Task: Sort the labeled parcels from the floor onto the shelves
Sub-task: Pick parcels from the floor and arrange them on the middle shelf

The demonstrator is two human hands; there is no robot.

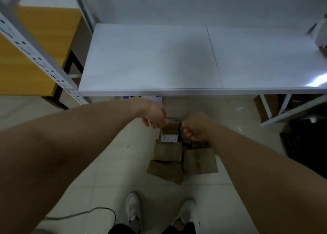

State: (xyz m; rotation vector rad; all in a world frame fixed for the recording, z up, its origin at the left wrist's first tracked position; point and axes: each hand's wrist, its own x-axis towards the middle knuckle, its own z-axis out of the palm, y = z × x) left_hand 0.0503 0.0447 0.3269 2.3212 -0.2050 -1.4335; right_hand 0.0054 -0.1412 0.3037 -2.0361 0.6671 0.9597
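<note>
You stood facing the white shelf [150,56] and looked down past its front edge. The brown parcels [200,161] lay in a loose pile on the tiled floor [113,163], just in front of the shelf and a little below its front lip. The parcel nearest the shelf, the labelled parcel [170,131], showed a white label on its near face.

Your left hand [155,116] hung just in front of the shelf edge, its fingers curled at the labelled parcel's upper left corner. Your right hand [195,127] sat slightly farther from the shelf, fingers curled too, at that parcel's right side. The blur was too heavy to tell whether either hand actually gripped it.

Left of the shelf stood its perforated grey post [35,56], and beyond that a yellow surface [35,47]. Your white shoes [133,207] were farther from the shelf than the pile, with a dark cable [85,213] on the floor beside them.
</note>
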